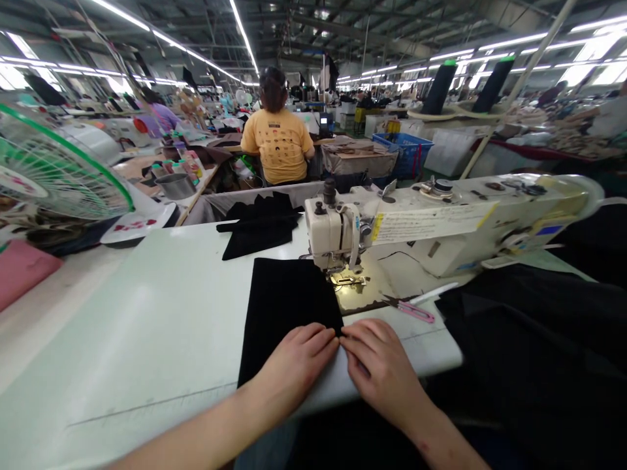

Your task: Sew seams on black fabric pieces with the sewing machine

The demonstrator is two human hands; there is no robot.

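Observation:
A flat piece of black fabric (287,303) lies on the pale sewing table (147,326), its far right corner next to the presser foot (347,279) of a cream sewing machine (441,228). My left hand (294,365) rests on the near part of the fabric, fingers together, fingertips at its near right corner. My right hand (379,365) lies beside it on the table, fingers bent, tips touching that same corner. Whether either hand pinches the cloth I cannot make out.
Pink thread snips (414,310) lie right of the needle plate. A heap of black cloth (533,339) fills the right side. More black pieces (259,225) sit behind the machine head. A green fan (53,166) stands at left. A person in a yellow shirt (279,140) sits ahead.

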